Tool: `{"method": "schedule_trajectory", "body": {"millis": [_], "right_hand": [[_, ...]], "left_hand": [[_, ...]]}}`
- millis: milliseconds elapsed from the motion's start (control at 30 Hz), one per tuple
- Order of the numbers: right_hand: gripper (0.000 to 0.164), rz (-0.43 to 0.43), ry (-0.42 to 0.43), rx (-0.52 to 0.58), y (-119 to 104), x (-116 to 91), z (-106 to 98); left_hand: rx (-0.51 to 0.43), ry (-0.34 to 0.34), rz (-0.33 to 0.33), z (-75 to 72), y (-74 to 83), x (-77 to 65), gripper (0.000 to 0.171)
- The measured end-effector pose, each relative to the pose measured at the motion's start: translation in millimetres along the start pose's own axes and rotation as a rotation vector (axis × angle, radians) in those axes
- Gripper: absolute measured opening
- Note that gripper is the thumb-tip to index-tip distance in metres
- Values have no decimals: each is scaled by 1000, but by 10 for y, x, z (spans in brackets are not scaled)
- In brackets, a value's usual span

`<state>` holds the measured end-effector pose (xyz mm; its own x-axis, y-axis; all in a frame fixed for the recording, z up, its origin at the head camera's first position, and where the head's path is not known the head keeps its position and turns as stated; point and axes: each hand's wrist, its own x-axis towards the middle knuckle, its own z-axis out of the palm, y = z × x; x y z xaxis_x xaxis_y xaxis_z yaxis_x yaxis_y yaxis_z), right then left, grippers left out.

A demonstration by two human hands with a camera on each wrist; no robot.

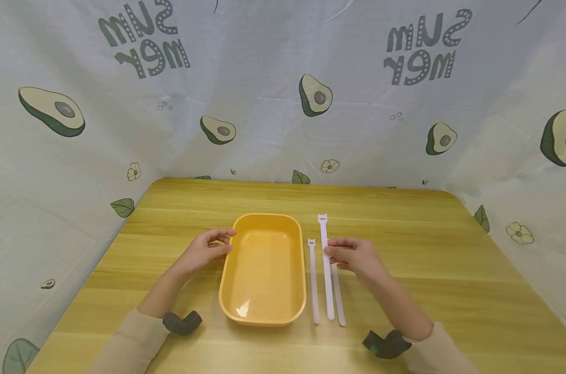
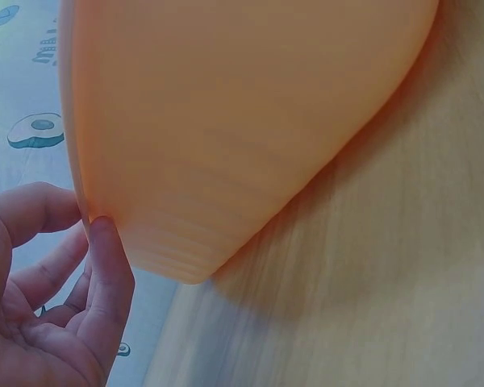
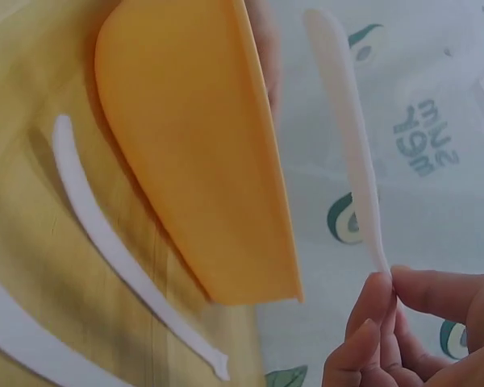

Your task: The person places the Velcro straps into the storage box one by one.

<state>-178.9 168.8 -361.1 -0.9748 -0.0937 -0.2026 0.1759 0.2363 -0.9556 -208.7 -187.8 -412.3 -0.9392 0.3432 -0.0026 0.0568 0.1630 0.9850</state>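
Pale fabric (image 1: 264, 65) printed with avocados, flowers, leaves and mirrored lettering hangs around the 9, 12 and 3 o'clock sides. It surrounds a wood-grained worktop (image 1: 428, 234) whose far corners, at 11 and 1 o'clock, are rounded; the near edge runs out of view at 6 o'clock. A yellow round-cornered tray (image 1: 266, 270) sits a little toward 9 o'clock of the worktop's middle. A band of wood separates its 12 o'clock rim from the far edge, and a wider stretch runs from the white straps to the 3 o'clock edge.

Beige sleeves (image 1: 129, 345) come in from 7 and 5 o'clock. The left hand (image 1: 208, 249) has its grip pinching the tray's rim at 10 o'clock, with one fingertip on the outer wall. The right hand (image 1: 358, 257), at the tray's 3 o'clock side, pinches one white slotted strap (image 1: 327, 285) between thumb and fingers, raised off the wood, slotted head toward 12 o'clock. A dark curved wrist piece (image 1: 185, 326) shows beside the left cuff.

Two slimmer white straps (image 1: 313, 291) lie on the worktop: one just beside the tray, a narrow gap from its 3 o'clock rim, the other partly hidden beneath the right hand, tail toward 6 o'clock.
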Motion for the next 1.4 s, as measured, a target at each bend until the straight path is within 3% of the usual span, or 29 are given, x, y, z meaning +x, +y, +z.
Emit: {"method": "schedule_trajectory", "body": {"millis": [700,1400], "right_hand": [[26,-34,-146,151,-217,147,662],[19,28,-159,189,-190,316,1127]], "left_hand": [[3,4,3,-8,0,-2,43],[26,8,22,-12,2,6,43]]}}
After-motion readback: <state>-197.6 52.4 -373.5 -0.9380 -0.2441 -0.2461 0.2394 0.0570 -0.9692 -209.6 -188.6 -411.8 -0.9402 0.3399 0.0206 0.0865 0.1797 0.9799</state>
